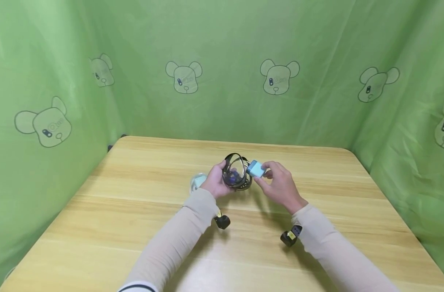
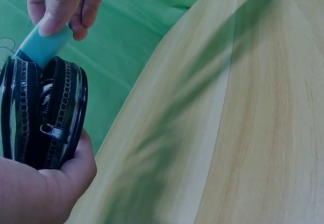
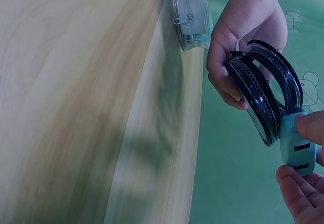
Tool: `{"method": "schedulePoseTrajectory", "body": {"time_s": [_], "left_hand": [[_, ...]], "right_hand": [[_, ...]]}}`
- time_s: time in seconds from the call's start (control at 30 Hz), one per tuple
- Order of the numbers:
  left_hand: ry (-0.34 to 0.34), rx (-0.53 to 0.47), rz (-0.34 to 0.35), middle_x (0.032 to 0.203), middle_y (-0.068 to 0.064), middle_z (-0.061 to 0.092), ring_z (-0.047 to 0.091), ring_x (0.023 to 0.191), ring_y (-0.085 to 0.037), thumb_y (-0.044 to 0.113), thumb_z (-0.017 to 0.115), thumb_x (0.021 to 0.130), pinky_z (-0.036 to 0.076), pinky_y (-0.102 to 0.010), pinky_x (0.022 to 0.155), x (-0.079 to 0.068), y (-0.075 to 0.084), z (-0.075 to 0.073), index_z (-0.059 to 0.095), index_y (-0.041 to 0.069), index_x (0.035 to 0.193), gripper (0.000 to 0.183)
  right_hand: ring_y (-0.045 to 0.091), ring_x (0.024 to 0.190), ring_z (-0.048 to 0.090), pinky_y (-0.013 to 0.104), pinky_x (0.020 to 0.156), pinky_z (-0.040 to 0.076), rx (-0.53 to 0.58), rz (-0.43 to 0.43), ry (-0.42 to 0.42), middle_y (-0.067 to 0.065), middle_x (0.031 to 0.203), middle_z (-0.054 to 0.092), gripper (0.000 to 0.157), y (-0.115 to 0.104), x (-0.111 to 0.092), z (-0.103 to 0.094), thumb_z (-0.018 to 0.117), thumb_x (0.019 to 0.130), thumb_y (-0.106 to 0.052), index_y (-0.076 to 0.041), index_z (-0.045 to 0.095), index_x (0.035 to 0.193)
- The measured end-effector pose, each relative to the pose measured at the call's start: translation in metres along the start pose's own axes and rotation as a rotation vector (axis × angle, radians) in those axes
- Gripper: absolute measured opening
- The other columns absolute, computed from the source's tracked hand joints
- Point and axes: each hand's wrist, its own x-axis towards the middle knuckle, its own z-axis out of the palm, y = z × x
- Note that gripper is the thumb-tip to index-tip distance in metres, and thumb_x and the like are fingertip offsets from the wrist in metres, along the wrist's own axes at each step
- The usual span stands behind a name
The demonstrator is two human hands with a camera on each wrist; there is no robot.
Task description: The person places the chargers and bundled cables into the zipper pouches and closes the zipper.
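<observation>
My left hand [image 1: 214, 184] grips a small round zip case [image 2: 61, 112] with clear sides and black trim. Its zipper is undone and the two halves stand apart; something dark blue shows inside in the head view. Thumb and fingers of my right hand [image 1: 281, 185] pinch a teal USB charger [image 1: 257, 169] by its sides. Two USB ports face outward on the charger [image 3: 290, 142] in the right wrist view. Its dark end is at the mouth of the case, partly hidden by the rim in the left wrist view.
A second clear zip case [image 3: 190, 19] with mint-coloured contents lies on the wooden table [image 1: 134, 227], just left of my left hand. Green curtains [image 1: 229, 109] printed with bear heads hang around the table. A dark camera [image 1: 223, 221] is strapped to each wrist.
</observation>
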Motion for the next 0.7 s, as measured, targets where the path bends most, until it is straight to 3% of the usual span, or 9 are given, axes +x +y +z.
{"method": "schedulePoseTrajectory", "body": {"time_s": [0.17, 0.4, 0.7], "left_hand": [[0.000, 0.001, 0.004, 0.155, -0.015, 0.027, 0.032, 0.137, -0.035, 0.043, 0.040, 0.102, 0.027, -0.054, 0.112, 0.0013, 0.0001, 0.0001, 0.026, 0.010, 0.151, 0.061], [-0.002, -0.010, 0.012, 0.155, -0.011, 0.028, 0.032, 0.137, -0.034, 0.042, 0.038, 0.103, 0.026, -0.054, 0.112, 0.0007, -0.0001, -0.0005, 0.027, 0.017, 0.151, 0.056], [-0.028, 0.030, 0.003, 0.157, -0.015, 0.023, 0.027, 0.140, -0.034, 0.044, 0.037, 0.103, 0.022, -0.052, 0.115, -0.0009, -0.0004, -0.0006, 0.024, 0.010, 0.152, 0.061]], "right_hand": [[0.034, 0.083, 0.066, 0.044, 0.073, 0.058, -0.004, 0.000, -0.005, 0.018, 0.101, 0.061, 0.036, 0.0004, 0.0001, 0.0006, 0.077, 0.082, -0.015, 0.002, 0.057, 0.106], [0.034, 0.083, 0.066, 0.044, 0.073, 0.058, -0.023, -0.016, -0.014, 0.020, 0.102, 0.062, 0.037, -0.0002, 0.0007, 0.0016, 0.078, 0.081, -0.014, 0.003, 0.057, 0.107], [0.033, 0.084, 0.066, 0.043, 0.073, 0.058, -0.041, -0.021, -0.028, 0.019, 0.104, 0.062, 0.038, -0.0032, 0.0025, 0.0020, 0.077, 0.082, -0.015, 0.003, 0.058, 0.110]]}}
